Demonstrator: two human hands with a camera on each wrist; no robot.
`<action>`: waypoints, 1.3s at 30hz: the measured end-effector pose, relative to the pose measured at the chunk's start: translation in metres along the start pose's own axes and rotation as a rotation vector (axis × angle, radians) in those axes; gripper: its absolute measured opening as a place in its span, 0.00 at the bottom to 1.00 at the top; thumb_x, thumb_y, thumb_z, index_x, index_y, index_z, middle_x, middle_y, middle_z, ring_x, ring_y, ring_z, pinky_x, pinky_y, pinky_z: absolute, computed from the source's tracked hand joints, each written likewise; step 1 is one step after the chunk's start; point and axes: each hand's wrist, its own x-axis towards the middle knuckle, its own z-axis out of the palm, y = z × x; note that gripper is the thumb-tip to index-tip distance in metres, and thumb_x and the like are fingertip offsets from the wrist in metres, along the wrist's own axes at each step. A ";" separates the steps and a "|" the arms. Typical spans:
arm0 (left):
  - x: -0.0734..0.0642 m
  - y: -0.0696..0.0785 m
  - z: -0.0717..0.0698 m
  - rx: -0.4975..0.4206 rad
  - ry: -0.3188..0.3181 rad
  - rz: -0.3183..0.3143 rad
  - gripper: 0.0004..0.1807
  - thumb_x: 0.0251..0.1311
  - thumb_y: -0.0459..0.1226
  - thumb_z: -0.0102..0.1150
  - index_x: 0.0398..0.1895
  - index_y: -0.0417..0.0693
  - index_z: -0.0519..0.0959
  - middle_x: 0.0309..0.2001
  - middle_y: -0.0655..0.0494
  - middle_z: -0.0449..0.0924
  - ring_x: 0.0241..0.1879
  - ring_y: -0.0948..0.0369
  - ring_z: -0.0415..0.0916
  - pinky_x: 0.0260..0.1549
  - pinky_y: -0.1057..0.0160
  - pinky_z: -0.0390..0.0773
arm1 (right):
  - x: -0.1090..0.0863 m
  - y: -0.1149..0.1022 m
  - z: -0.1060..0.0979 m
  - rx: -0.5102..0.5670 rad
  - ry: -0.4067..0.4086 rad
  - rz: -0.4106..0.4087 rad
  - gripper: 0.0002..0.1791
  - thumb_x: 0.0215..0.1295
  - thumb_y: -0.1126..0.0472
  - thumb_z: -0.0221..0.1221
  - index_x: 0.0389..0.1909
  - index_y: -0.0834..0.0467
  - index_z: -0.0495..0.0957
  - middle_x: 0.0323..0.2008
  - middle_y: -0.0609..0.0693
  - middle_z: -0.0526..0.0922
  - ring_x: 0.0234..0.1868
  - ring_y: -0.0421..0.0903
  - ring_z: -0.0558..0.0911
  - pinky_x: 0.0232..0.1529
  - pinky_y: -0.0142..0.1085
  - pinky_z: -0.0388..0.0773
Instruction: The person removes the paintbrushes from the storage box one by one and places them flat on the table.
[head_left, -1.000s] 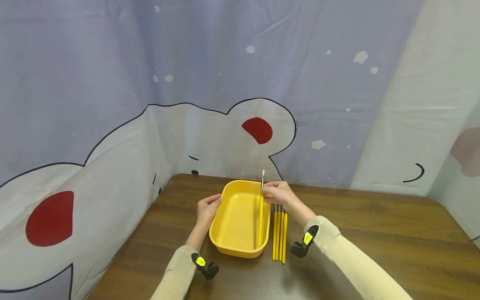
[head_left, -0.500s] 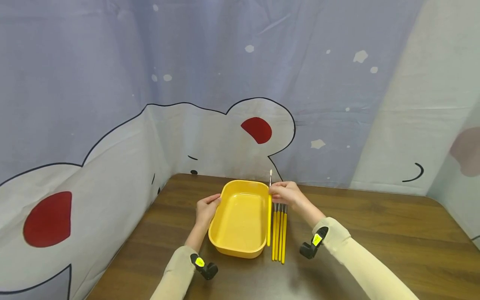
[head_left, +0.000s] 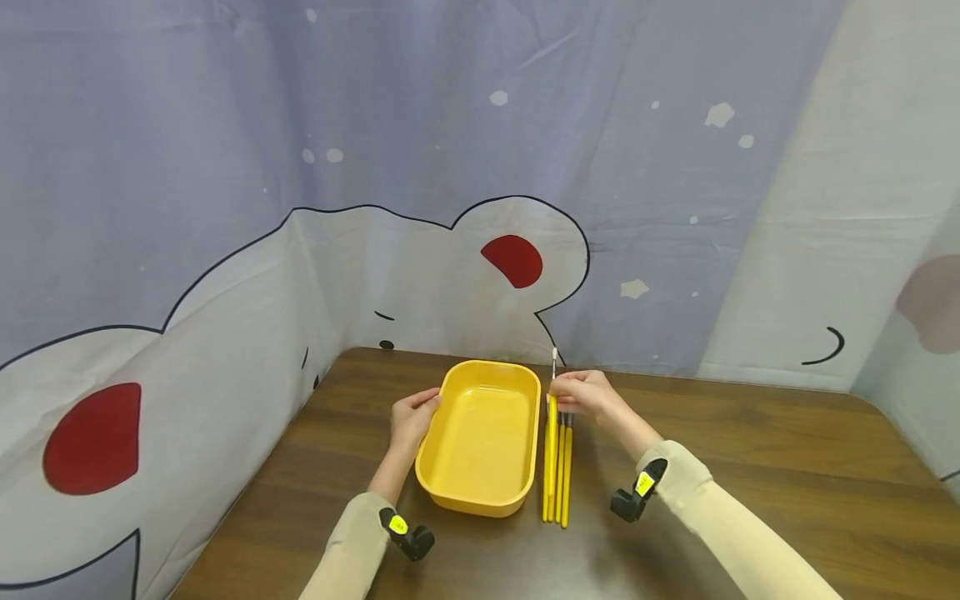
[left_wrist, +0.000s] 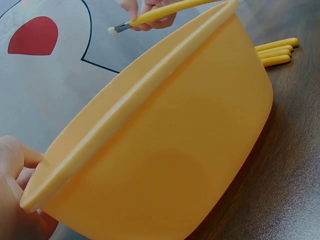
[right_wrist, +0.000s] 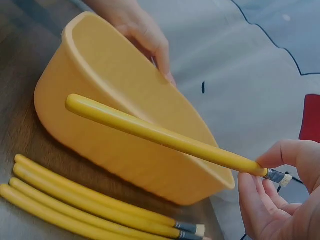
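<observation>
My right hand (head_left: 585, 395) pinches one paintbrush (right_wrist: 165, 139) near its metal collar, between thumb and fingers. The brush has a yellow handle and pale bristles, which point away from me, and it is raised over several like paintbrushes (head_left: 564, 475) lying side by side on the table. Left of them stands a yellow plastic tub (head_left: 480, 507) with nothing in it. My left hand (head_left: 410, 421) grips the tub's left rim, thumb and fingers on either side of the wall, as the left wrist view shows at the rim (left_wrist: 100, 131).
The brown wooden table (head_left: 720, 475) reaches far to the right of the brushes. A printed cloth (head_left: 420, 275) hangs close behind its back edge and along the left side.
My right hand has carried the pinched paintbrush rightward, from above the tub's right side to above the row of brushes. The left hand and the tub stay nearly where they were.
</observation>
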 end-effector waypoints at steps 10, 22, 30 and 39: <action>0.002 -0.002 0.000 -0.008 -0.010 0.000 0.15 0.64 0.36 0.58 0.51 0.38 0.82 0.54 0.38 0.80 0.48 0.50 0.81 0.47 0.58 0.83 | 0.002 0.015 -0.009 0.000 0.009 0.010 0.23 0.57 0.68 0.57 0.53 0.76 0.70 0.26 0.46 0.79 0.26 0.35 0.79 0.36 0.30 0.84; 0.003 -0.003 0.000 -0.015 -0.008 0.001 0.15 0.64 0.36 0.58 0.50 0.38 0.82 0.54 0.38 0.80 0.45 0.54 0.82 0.44 0.61 0.83 | 0.004 0.028 -0.017 -0.013 0.008 0.026 0.23 0.56 0.69 0.57 0.52 0.77 0.70 0.24 0.46 0.81 0.25 0.36 0.80 0.38 0.33 0.85; 0.004 -0.005 0.000 -0.024 -0.019 0.009 0.15 0.64 0.36 0.58 0.50 0.38 0.82 0.54 0.38 0.80 0.48 0.49 0.81 0.45 0.60 0.83 | 0.003 0.037 -0.023 -0.071 0.024 0.043 0.23 0.58 0.68 0.58 0.52 0.77 0.70 0.28 0.50 0.82 0.28 0.39 0.81 0.40 0.36 0.85; 0.005 -0.005 -0.001 -0.017 -0.018 0.020 0.15 0.64 0.36 0.58 0.50 0.39 0.82 0.54 0.38 0.80 0.48 0.49 0.81 0.45 0.60 0.83 | 0.002 0.047 -0.028 -0.083 0.027 0.055 0.20 0.59 0.69 0.58 0.49 0.78 0.71 0.27 0.50 0.82 0.28 0.39 0.82 0.37 0.34 0.85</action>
